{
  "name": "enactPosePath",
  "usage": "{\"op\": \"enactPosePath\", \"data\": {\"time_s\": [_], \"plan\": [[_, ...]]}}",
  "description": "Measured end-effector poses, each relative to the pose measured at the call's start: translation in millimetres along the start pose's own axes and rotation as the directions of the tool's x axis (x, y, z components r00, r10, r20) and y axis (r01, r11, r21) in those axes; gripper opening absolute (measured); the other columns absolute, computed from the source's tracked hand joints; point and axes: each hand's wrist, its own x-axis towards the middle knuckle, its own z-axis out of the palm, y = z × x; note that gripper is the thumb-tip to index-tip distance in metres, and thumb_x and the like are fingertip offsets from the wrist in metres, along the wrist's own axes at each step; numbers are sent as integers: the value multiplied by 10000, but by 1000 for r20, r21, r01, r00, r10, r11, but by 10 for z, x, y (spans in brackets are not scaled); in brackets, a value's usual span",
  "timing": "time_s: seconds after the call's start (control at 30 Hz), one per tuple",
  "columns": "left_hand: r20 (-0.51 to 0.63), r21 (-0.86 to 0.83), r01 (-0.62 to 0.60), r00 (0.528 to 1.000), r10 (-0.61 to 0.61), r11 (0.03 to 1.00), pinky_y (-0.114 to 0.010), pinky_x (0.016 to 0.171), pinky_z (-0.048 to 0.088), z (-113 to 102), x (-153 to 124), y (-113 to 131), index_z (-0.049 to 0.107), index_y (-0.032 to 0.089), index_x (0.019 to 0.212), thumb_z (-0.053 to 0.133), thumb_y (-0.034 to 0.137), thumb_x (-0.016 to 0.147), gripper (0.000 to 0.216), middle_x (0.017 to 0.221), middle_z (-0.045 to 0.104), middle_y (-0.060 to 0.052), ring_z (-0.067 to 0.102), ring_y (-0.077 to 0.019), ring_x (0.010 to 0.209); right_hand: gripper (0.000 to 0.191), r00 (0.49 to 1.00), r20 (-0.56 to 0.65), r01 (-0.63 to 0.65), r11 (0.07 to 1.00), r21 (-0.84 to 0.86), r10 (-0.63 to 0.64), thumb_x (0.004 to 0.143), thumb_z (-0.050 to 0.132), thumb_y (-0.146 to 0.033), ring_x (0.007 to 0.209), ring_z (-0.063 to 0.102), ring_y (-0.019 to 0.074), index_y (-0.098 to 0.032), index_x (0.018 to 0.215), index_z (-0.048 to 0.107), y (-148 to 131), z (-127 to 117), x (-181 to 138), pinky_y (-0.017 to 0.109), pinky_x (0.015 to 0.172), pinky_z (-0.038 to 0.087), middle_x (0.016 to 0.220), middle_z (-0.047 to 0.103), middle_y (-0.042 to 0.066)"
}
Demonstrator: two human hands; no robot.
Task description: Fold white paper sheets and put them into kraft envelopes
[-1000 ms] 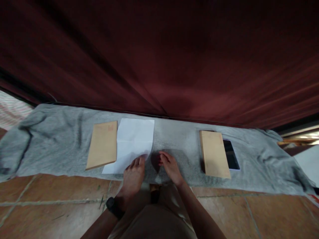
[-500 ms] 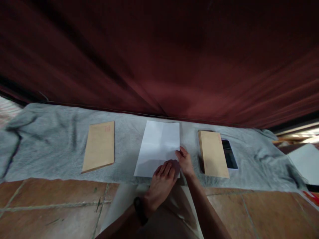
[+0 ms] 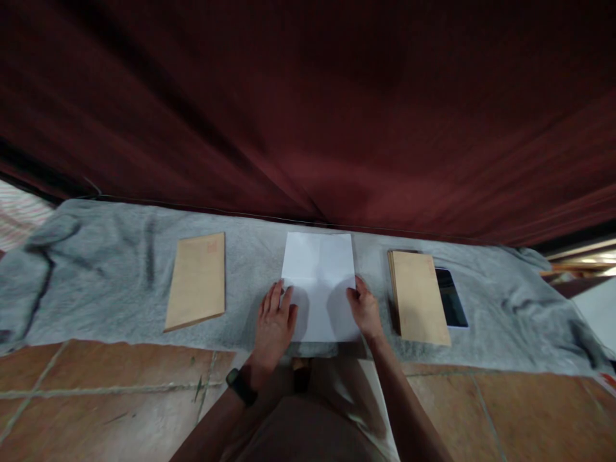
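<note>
A creased white paper sheet (image 3: 318, 276) lies flat on a grey cloth (image 3: 120, 269) spread over the floor, straight in front of me. My left hand (image 3: 275, 324) rests on the sheet's left edge with fingers stretched out. My right hand (image 3: 365, 311) holds the sheet's right edge, fingers curled on it. A single brown envelope (image 3: 197, 280) lies to the left of the sheet. To the right sits a stack of brown envelopes (image 3: 419, 296).
A dark phone (image 3: 451, 298) lies beside the envelope stack on the cloth. A dark red curtain (image 3: 308, 109) hangs behind the cloth. Brown floor tiles (image 3: 96, 398) run along the near side. A black watch (image 3: 240, 386) is on my left wrist.
The white sheet moved from beside the left envelope to the middle of the cloth. My hands then parted, one to each side edge of the sheet.
</note>
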Motion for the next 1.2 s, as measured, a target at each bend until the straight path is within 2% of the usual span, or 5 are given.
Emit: {"op": "enactPosePath", "data": {"time_s": [0.17,0.4,0.57,0.77,1.2], "plan": [[-1,-2,-76,997,76,997,-518,1209,344,9,86,158,438,125,1491,390,221,1014,489,1604,390,-165,329,-294,1509,542,982,-155,59,953,-296,-109,991,439,-375,1105,639,319,-137,1477,476,-66,26,-142,472,927,532,1257,643,203],[103,-35,-227,968,230,973,-463,1263,268,193,512,518,291,61,1572,337,141,979,599,1646,314,-144,222,-251,1548,513,940,20,342,938,-56,-341,1083,251,-374,1438,432,197,-176,1511,454,-404,388,-20,422,1191,397,1537,495,103],[163,3,-226,961,222,974,-517,1272,210,390,620,484,272,77,1586,376,172,968,634,1645,306,-159,199,-274,1554,535,907,93,421,871,-254,-411,1088,262,-372,1492,349,233,-107,1513,449,-395,512,74,495,1241,282,1565,451,151],[154,31,-164,975,157,986,-486,1275,207,365,560,392,298,50,1570,300,221,1011,586,1639,310,-166,206,-258,1551,526,888,130,449,768,-457,-442,1084,318,-372,1520,289,252,-148,1555,390,-276,483,66,488,1239,246,1627,345,137],[154,55,-151,978,141,987,-527,1277,161,155,470,74,307,15,1556,379,534,1012,756,1633,285,-213,181,-304,1553,584,894,45,398,745,-535,-445,1073,365,-426,1492,336,301,-131,1575,340,118,225,-36,550,1213,251,1621,339,177]]}}
